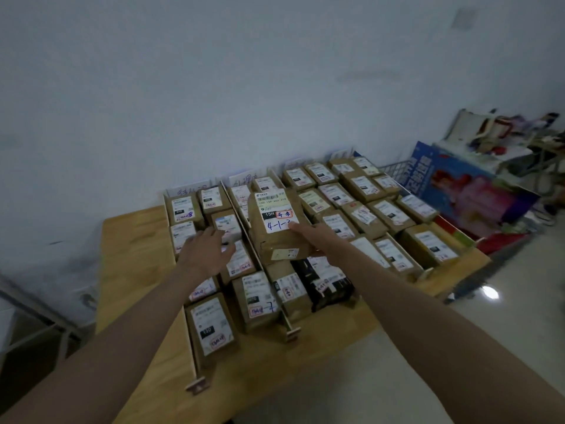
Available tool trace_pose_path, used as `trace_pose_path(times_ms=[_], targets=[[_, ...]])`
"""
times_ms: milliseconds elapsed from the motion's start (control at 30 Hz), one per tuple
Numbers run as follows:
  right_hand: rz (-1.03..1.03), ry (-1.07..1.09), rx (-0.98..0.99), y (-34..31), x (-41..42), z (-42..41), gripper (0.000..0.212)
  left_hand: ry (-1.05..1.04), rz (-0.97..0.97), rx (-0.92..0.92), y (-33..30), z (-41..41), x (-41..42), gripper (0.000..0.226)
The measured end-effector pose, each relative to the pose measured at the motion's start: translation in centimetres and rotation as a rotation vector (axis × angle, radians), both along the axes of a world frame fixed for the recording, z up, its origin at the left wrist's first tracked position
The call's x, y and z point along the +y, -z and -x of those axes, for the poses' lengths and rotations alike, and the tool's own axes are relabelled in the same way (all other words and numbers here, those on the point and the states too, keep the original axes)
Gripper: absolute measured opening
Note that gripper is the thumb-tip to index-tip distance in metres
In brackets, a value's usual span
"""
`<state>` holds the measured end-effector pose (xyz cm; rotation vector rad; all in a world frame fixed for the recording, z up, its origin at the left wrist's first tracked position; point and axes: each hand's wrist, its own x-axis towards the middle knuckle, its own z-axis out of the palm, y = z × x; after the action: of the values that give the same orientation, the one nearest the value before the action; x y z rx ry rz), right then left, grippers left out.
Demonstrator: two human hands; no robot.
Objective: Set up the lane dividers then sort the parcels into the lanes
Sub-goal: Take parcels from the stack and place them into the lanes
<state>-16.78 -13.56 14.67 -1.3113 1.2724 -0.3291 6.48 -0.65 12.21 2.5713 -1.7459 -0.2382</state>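
Now, sorting | taped cardboard parcel (pixel 276 224) raised over mid-table lanes, toward far edge | right hand (pixel 308 237) clamped on its right side, thumb on label | left hand (pixel 208 250) spread flat, empty, above left-lane parcels | probably stiff, light; best gripped at side edges, clear of slick tape.

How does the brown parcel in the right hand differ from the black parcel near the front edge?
The brown cardboard parcel is held up by the right hand, tilted above the lanes; the black wrapped parcel lies flat in a lane. The brown one looks bigger and bears handwritten digits. Both carry white labels.
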Motion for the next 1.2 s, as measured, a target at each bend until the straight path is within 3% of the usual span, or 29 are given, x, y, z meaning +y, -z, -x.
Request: trace_pose_path(times_ms=[200,500,900,1200], targets=[[0.044,0.077,-0.005,-0.9,-0.1,8.7,0.059,0.079,0.032,0.008,-0.4,8.3,-1.2,0.062],[0.061,0.129,-0.003,-1.5,-4.6,15.7,0.062,0.157,0.047,0.000,-0.4,14.8,-8.2,0.062],[0.050,0.163,0.081,0.9,-21.6,23.5,0.071,0.178,0.014,0.057,2.9,22.1,-27.1,0.061],[0.052,0.179,0.073,2.1,-31.5,30.0,0.060,0.236,0.018,0.114,4.6,28.5,-37.2,0.054]])
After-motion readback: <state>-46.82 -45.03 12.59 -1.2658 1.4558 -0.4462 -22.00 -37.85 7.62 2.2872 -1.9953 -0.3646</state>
